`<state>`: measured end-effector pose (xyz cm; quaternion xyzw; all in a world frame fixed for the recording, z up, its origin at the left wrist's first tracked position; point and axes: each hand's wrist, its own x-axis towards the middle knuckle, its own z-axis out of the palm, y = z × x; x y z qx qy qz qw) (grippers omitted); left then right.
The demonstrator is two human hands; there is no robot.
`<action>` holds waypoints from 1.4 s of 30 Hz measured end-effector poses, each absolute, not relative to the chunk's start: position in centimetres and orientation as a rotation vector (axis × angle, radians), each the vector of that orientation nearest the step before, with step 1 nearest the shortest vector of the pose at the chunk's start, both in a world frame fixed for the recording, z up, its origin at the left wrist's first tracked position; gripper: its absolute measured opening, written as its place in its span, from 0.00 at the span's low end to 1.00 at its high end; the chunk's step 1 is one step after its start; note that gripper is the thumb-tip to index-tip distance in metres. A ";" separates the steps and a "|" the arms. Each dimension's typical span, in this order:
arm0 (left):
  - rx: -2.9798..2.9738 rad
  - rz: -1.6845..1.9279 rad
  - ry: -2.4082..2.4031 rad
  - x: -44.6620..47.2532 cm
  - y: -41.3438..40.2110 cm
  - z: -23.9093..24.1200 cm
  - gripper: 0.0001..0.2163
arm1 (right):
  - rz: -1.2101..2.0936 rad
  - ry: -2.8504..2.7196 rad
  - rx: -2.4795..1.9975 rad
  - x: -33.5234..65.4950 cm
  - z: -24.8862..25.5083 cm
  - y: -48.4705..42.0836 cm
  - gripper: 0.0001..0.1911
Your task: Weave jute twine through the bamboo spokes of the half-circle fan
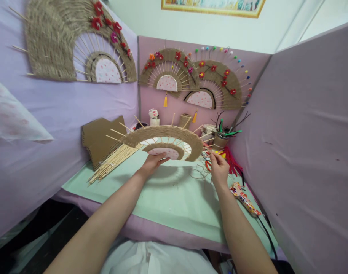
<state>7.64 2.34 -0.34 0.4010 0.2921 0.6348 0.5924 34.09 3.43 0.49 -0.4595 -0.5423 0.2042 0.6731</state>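
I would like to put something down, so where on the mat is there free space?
The widest bare patch of mat lies in front of the fan, between left arm and right arm. A smaller one lies between left arm and sticks. The right side is crowded: scissors, red cords, glue gun, and the can behind.

Left fingers (162, 155) hold a woven fan (168, 132), right fingers (215, 156) pinch beside its end, the tabletop (162, 201) lies below them and 3 flowered fans (172, 56) hang beyond.
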 end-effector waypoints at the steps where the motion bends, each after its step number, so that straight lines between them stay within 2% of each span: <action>1: 0.938 1.476 0.669 7.6 2.3 -0.3 0.17 | 0.475 -1.221 -1.032 34.1 0.5 3.4 0.18; 12: 0.930 1.461 0.622 7.4 2.5 -0.6 0.18 | 0.243 -1.459 -0.915 33.8 1.2 3.0 0.11; 16: 0.932 1.463 0.628 7.3 2.6 -0.7 0.19 | 0.313 -1.484 -0.931 33.7 0.6 3.3 0.11; 23: 0.948 1.473 0.626 7.4 2.4 -0.6 0.16 | 0.390 -1.450 -0.989 33.8 0.6 3.0 0.18; 35: 0.971 1.434 0.623 7.6 2.4 -0.8 0.19 | 0.230 -1.513 -0.868 33.6 1.1 2.7 0.10; 38: 0.966 1.443 0.630 7.6 2.4 -0.8 0.19 | 0.281 -1.538 -0.826 33.5 0.9 2.9 0.08; 42: 0.987 1.440 0.624 7.5 2.5 -1.0 0.18 | 0.347 -1.460 -0.918 33.4 0.7 2.6 0.12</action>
